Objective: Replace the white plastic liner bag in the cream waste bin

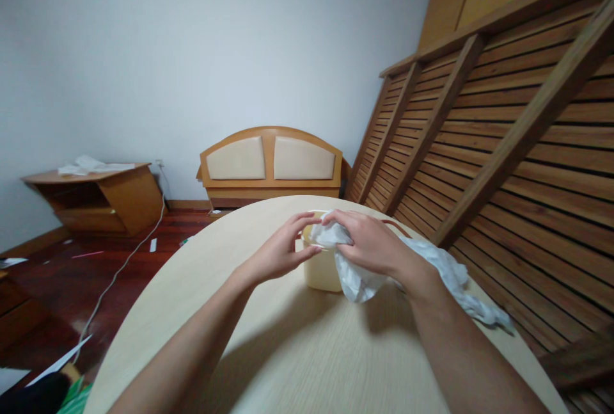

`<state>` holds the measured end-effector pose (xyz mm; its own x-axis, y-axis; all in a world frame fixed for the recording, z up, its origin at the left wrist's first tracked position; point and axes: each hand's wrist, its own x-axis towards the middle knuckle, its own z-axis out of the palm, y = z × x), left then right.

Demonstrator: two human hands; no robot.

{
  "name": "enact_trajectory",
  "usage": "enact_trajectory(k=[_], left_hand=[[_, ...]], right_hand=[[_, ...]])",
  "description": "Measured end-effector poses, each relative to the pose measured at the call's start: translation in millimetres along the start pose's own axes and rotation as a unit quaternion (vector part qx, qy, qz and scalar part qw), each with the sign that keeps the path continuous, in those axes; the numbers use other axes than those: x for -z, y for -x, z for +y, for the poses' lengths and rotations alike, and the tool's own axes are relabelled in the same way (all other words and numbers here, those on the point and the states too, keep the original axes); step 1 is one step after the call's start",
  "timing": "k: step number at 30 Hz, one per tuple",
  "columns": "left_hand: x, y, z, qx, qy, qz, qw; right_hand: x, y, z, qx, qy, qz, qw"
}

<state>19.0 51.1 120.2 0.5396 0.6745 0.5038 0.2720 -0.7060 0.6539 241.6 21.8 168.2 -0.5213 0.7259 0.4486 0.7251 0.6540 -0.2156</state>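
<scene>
A small pale yellow container (322, 270) stands on the round light wooden table (268, 350). My left hand (281, 251) grips the container's left rim with curled fingers. My right hand (367, 241) lies over its top, closed on a crumpled white plastic bag (355, 279). The bag drapes down the container's right side and trails off to the right across the table, ending near the table's edge at its tail (474, 305).
A slatted wooden bed frame (503, 139) leans close on the right. A padded headboard (271, 164) stands against the far wall. A low wooden cabinet (96, 199) with papers on it sits at the left; a white cable (119, 267) runs over the dark floor.
</scene>
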Motion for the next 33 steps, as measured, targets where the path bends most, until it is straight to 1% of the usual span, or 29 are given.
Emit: enact_trajectory(k=[3, 6, 9, 13, 17, 19, 21, 23, 25, 27, 29, 31, 33], left_hand=[[-3, 1, 6, -0.009, 0.000, -0.013, 1.000], [-4, 1, 7, -0.010, -0.013, -0.022, 1.000], [-4, 1, 7, -0.018, -0.052, -0.034, 0.998], [3, 1, 11, -0.033, -0.076, -0.066, 0.994], [16, 4, 19, -0.011, -0.064, -0.117, 0.991], [21, 5, 23, 0.006, -0.056, -0.138, 0.989], [24, 5, 29, 0.023, -0.039, -0.142, 0.989], [22, 5, 37, 0.038, -0.023, -0.121, 0.992], [17, 4, 44, 0.048, -0.024, -0.069, 0.996], [10, 3, 51, 0.052, -0.039, -0.003, 0.998], [2, 1, 54, 0.057, -0.045, 0.041, 0.996], [-5, -1, 55, 0.072, -0.037, 0.053, 0.995], [-9, -3, 52, 0.090, -0.020, 0.052, 0.994]], right_hand=[[5, 3, 0, -0.037, -0.013, -0.031, 0.999], [7, 4, 3, -0.065, -0.044, -0.038, 0.996], [9, 5, 8, -0.067, -0.076, -0.021, 0.995], [15, 8, 15, -0.062, -0.126, -0.024, 0.990], [23, 12, 21, -0.071, -0.176, -0.057, 0.980], [25, 12, 20, -0.072, -0.178, -0.079, 0.978], [25, 11, 17, -0.069, -0.170, -0.093, 0.979], [24, 8, 12, -0.065, -0.158, -0.088, 0.981], [21, 6, 7, -0.063, -0.141, -0.070, 0.985], [19, 4, 4, -0.064, -0.132, -0.055, 0.988], [17, 3, 2, -0.062, -0.143, -0.054, 0.986], [17, 3, 1, -0.059, -0.165, -0.060, 0.983], [18, 4, 1, -0.056, -0.184, -0.052, 0.980]])
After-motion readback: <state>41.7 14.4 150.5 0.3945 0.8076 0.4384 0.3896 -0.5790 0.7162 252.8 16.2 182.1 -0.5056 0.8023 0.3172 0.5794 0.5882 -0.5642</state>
